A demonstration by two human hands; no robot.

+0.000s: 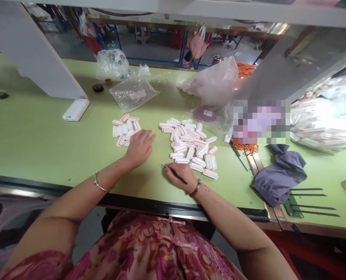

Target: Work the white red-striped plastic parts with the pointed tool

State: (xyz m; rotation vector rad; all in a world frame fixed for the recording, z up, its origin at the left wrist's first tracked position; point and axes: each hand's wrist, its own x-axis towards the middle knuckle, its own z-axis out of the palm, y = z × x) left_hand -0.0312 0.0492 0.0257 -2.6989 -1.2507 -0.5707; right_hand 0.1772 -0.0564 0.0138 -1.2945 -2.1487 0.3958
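My left hand (139, 148) is over the right edge of a small pile of white strip-like pieces with orange-red lines (126, 127). Its fingers are stretched out and slightly apart, with nothing visible in them. Gripped in my right hand (184, 175) is a slim black tool with a thin pointed tip (179, 178); the tip points left, just above the table, and its exact kind cannot be made out. Directly beyond that hand spreads a larger heap of similar white pieces (190, 136), its near edge close to my knuckles.
On the green table (74, 151) are a white power bank (76, 109), a roll of black tape (97, 88) and clear plastic bags (133, 95). To the right lie orange cords (247, 148), a grey cloth sleeve (279, 173) and a large bag of white pieces (321, 122). Upright panels flank the workspace.
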